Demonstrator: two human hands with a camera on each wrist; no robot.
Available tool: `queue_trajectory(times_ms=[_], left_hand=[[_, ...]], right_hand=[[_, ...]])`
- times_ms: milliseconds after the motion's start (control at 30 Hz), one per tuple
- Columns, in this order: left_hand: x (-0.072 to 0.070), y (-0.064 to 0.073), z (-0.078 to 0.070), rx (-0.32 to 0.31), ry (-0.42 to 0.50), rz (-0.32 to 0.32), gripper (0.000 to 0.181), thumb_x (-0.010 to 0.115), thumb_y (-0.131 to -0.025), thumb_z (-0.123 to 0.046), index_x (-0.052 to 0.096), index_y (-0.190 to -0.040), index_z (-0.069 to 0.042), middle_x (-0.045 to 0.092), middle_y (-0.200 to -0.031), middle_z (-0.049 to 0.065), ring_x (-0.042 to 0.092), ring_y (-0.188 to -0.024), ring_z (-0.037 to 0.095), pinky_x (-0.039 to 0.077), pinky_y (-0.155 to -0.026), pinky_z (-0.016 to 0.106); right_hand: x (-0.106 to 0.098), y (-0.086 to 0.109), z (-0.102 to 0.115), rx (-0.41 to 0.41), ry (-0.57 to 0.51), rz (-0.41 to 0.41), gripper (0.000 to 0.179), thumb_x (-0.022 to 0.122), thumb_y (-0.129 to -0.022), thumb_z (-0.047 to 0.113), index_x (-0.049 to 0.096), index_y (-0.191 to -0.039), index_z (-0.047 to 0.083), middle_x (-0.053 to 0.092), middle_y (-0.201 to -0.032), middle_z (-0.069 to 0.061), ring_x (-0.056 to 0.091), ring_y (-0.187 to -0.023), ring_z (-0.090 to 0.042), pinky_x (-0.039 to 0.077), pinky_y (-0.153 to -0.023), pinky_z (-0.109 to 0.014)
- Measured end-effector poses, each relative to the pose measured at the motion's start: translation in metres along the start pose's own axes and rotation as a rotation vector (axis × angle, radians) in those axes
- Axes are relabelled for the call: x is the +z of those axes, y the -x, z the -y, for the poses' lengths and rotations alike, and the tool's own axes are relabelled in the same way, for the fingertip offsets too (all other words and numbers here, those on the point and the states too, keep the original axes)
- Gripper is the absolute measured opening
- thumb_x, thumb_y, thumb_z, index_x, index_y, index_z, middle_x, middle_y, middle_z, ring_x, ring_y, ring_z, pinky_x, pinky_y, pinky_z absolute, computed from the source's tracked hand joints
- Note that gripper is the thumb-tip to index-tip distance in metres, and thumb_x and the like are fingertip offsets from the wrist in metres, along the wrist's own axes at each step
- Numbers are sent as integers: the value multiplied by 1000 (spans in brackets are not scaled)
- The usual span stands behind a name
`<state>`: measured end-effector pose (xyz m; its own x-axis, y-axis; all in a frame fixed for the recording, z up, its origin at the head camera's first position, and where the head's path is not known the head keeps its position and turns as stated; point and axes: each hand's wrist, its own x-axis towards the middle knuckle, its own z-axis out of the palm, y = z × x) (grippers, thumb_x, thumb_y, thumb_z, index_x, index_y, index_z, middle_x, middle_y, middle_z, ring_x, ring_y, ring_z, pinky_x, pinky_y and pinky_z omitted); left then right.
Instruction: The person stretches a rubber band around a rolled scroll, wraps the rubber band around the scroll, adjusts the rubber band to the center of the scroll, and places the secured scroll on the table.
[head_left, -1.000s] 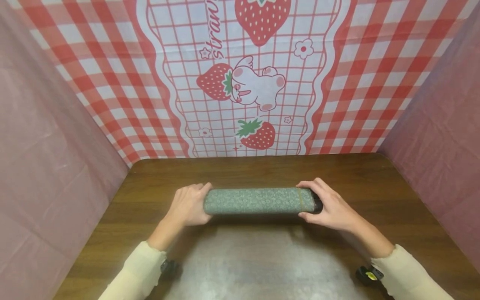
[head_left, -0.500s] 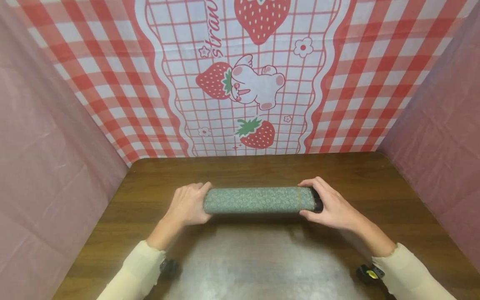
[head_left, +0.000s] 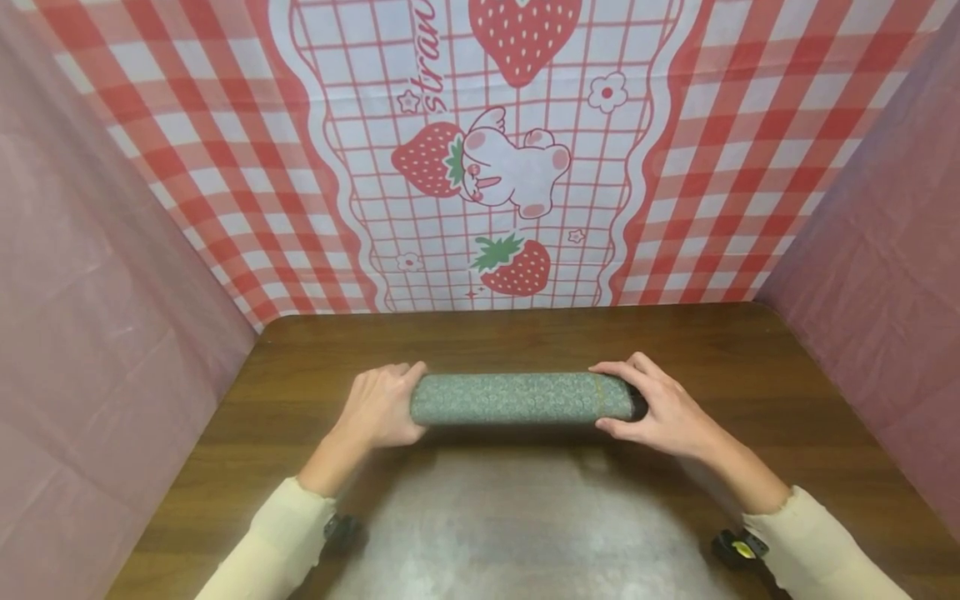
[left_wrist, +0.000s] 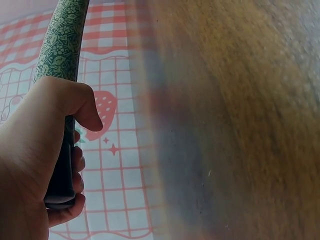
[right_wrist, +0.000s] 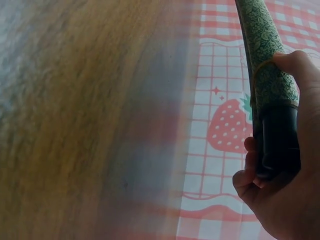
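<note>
A long green bar with a fine floral pattern is held level across the front of me, above the table. My left hand grips its left end, thumb on the near side and fingers on the far side. At the other end, my right hand grips it the same way. The left wrist view shows a black end piece inside the left hand's curled fingers. Another black end piece sits in the right palm. A thin yellowish band circles the bar near the right thumb.
The brown wooden table has rounded far corners. Behind it hangs a red-and-white strawberry cloth. Pinkish drapes flank both sides, one being the left drape. Bright light reflects off the table's near middle.
Hardly anything differs. The bar and both hands stay in nearly the same place, with the bar a touch further right and the right fingers slightly further over it.
</note>
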<state>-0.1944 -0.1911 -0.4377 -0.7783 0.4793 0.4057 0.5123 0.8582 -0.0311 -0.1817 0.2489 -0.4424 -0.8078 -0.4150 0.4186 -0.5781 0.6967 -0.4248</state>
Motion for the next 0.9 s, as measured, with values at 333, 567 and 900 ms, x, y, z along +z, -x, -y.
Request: queue_trajectory(times_ms=[333, 567, 900], left_hand=[[2, 2, -1, 3, 3, -4, 61, 94, -64, -41, 69, -114, -15, 72, -83, 3, 69, -67, 23, 56, -56, 39], [2, 2, -2, 6, -3, -5, 62, 95, -65, -43, 69, -114, -15, 73, -84, 4, 69, -68, 23, 57, -57, 38], [1, 2, -2, 7, -8, -11, 62, 95, -65, -43, 69, -114, -15, 72, -83, 4, 69, -67, 23, 56, -56, 39]], right_hand=[[-5, 1, -1, -19, 0, 63, 70, 95, -84, 30, 65, -146, 24, 63, -118, 4, 56, -101, -6, 53, -82, -35], [-3, 0, 1, 6, 7, 43, 69, 96, -82, 34, 68, -145, 30, 59, -110, 7, 52, -93, -3, 49, -79, -30], [-3, -1, 4, 21, 28, 54, 73, 97, -81, 39, 68, -147, 31, 60, -111, 6, 55, -95, -6, 51, -78, -31]])
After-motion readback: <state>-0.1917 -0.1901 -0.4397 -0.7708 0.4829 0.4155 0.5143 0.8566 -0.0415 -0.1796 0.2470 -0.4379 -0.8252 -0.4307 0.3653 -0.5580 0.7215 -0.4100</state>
